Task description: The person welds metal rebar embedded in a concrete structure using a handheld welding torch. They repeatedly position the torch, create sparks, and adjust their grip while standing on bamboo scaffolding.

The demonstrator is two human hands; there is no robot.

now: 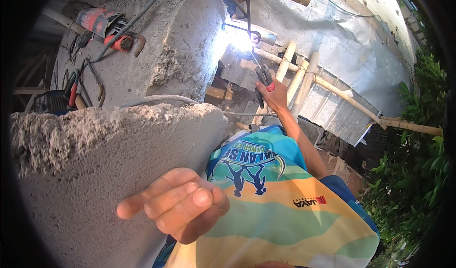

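My right hand [275, 96] is wrapped round a welding electrode holder [262, 74], black with a red part. A thin electrode [255, 58] runs up from its jaws to a blinding white-blue arc [239, 41] beside the concrete wall's edge. Glare hides the exact contact point. A metal tube [267, 35] and a dark upright steel rod [248, 12] are at the bright spot. Close to the camera, my left hand [178, 206] hangs in front of my shirt by the near concrete wall [114, 159]. Its fingers are curled, one reaching further left, and nothing shows in them.
On the concrete ledge lie a red-and-white packet [97, 21] of rods, a red round-ended tool [121, 43], a red-handled clamp [73, 94] and grey cable [142, 11]. Bamboo poles [304, 85] and metal sheeting [332, 111] are beyond my right arm. Foliage [403, 178] borders the right.
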